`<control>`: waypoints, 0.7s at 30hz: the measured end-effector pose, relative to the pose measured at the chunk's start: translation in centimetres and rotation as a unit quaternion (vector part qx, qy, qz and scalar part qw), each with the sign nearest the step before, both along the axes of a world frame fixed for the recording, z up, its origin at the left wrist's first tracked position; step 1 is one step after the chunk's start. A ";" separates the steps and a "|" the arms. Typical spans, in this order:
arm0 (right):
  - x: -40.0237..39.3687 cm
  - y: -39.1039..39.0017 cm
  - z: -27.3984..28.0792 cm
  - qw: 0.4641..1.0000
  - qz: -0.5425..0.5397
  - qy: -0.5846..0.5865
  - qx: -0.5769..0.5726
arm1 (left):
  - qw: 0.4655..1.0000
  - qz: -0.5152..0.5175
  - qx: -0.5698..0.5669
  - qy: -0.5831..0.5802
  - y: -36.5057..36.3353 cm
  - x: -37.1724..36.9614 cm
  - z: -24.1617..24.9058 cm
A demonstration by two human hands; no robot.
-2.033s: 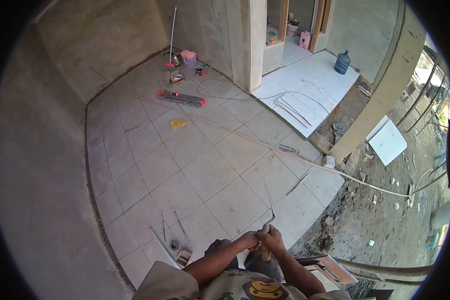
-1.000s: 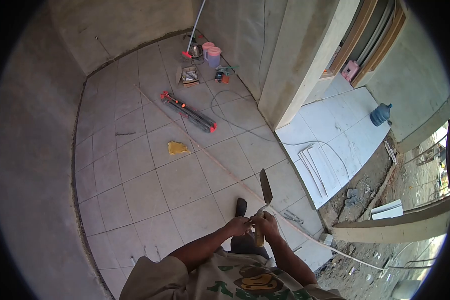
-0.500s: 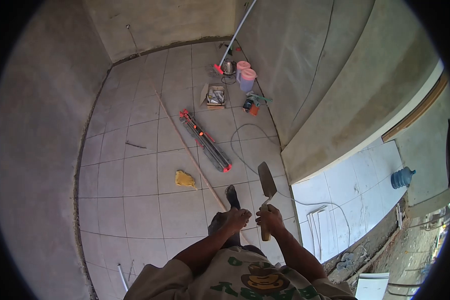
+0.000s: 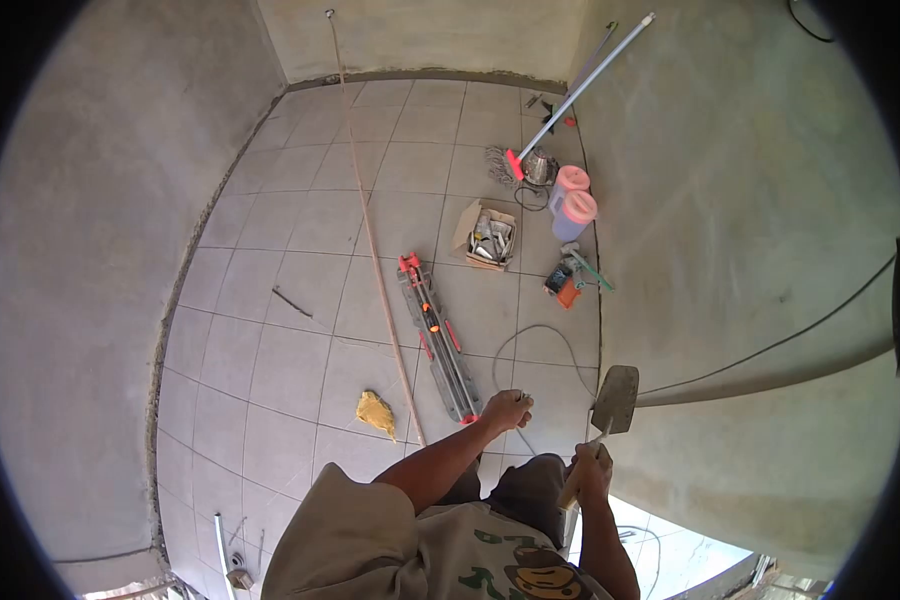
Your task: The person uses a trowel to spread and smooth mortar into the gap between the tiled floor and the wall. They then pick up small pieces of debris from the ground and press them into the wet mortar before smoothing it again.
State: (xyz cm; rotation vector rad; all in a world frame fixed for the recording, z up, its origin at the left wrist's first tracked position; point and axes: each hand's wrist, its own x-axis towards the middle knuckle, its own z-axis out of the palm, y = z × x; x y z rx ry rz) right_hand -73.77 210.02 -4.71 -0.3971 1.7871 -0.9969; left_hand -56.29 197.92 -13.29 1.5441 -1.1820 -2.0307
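My right hand (image 4: 592, 468) is wrapped round the wooden handle of a trowel (image 4: 615, 400), whose grey blade points up and away from me. Out in front of my body, my left hand (image 4: 507, 411) is closed, with its fingers curled; what it holds, if anything, is too small to make out. Just beyond my left hand lies a red and black tile cutter (image 4: 437, 340) on the tiled floor. A yellow cloth-like piece (image 4: 375, 413) rests to the left of it.
A long thin rod (image 4: 372, 235) crosses the floor. Farther off are an open box of tools (image 4: 490, 238), two pink-lidded jugs (image 4: 574, 214), a mop (image 4: 580, 95), a kettle (image 4: 539, 168) and an orange power tool (image 4: 568, 293). A cable (image 4: 545, 328) loops near the right wall.
The view has turned toward the right wall. Both hands now appear farther right in view, and the left is farther from the body. The trowel remains in the right hand.
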 end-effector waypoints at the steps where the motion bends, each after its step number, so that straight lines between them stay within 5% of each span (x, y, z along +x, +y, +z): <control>1: -0.2 -2.0 0.1 1.000 -0.016 -0.007 -0.010 | 1.000 0.005 0.005 -0.002 -1.9 -0.4 0.0; 8: -3.9 -14.6 -3.8 0.997 0.044 -0.028 0.056 | 0.989 0.093 0.085 0.074 -9.5 -5.9 -4.0; 15: -10.7 -30.7 -9.7 0.990 0.078 -0.021 0.119 | 0.974 0.116 0.194 0.013 -19.9 -12.9 -9.8; 21: -16.7 -40.0 -13.2 0.984 0.064 0.009 0.168 | 0.991 0.073 0.090 -0.066 -34.8 -20.6 -18.4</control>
